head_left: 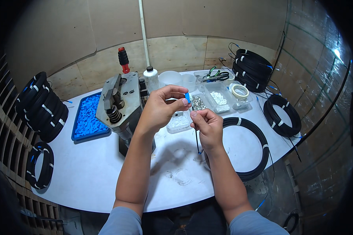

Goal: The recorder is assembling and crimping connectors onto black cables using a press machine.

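Between the thumb and fingers of my left hand is a small blue plastic sleeve, held up above the middle of the table. Just below and to its right, my right hand pinches a thin black cable. The cable's upper end meets or nearly meets the blue sleeve; whether it is inside cannot be made out. Below my right fingers the cable hangs down toward a small blue tip. A large coil of black cable lies on the table beside my right forearm.
A metal press stands left of my left hand, beside a blue tray of blue sleeves. Behind my hands are a white bottle, clear bins of small parts, pliers and tape. Cable coils stack at both sides.
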{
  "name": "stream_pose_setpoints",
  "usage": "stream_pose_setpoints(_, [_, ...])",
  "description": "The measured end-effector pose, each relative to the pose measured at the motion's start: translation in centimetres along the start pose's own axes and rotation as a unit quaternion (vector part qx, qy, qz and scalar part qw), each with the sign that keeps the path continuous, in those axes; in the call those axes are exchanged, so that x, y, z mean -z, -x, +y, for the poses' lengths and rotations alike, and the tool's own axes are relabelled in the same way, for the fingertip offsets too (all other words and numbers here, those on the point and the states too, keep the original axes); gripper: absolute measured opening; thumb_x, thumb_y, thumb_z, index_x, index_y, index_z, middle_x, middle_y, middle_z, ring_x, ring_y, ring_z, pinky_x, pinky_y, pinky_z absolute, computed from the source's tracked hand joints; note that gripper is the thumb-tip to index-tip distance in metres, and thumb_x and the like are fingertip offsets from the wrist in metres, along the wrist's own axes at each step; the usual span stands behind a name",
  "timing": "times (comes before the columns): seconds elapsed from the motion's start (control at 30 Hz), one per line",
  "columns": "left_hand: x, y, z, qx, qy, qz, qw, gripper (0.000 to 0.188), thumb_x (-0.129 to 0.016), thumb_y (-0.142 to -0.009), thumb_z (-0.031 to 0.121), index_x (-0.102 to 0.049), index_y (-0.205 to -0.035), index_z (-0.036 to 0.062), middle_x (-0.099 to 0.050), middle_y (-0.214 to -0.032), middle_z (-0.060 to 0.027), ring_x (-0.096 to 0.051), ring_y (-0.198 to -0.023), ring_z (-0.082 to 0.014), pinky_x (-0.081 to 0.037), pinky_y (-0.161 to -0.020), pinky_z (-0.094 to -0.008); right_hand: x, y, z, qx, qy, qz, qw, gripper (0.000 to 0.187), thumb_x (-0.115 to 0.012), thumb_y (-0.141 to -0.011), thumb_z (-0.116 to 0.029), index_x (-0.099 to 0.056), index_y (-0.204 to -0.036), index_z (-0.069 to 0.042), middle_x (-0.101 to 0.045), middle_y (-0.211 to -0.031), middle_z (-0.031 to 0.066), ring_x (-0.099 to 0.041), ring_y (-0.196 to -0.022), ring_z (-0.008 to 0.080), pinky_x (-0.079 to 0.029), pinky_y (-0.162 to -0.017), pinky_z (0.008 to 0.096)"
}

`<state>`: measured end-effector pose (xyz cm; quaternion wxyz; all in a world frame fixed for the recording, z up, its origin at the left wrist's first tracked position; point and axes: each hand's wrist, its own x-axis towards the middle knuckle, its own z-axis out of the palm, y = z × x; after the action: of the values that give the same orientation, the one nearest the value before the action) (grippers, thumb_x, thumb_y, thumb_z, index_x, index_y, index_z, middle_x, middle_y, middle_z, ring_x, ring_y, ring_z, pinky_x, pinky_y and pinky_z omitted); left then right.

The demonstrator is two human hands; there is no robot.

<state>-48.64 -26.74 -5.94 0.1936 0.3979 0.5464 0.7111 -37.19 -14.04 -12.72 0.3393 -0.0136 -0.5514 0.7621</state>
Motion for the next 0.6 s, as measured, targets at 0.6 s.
stream_pose_setpoints(0.6, [0.10, 0.05, -0.17, -0.001, 0.002, -0.005, 1.000, 0.029, -0.075, -0.091, 0.003, -0.067, -0.117, -0.0039, -0.069, -0.103, -0.0128, -0.071, -0.092, -0.0196, -0.060, -0.085, -0.0322, 0.06, 0.00, 0.04, -0.001, 0.007, 0.003, 1.000, 0.014, -0.077, -0.093, -0.013, -0.072, -0.091, 0.000, -0.069, -0.075, 0.0021, -0.062, -0.065, 0.0065, -0.051, -0.062, 0.0203])
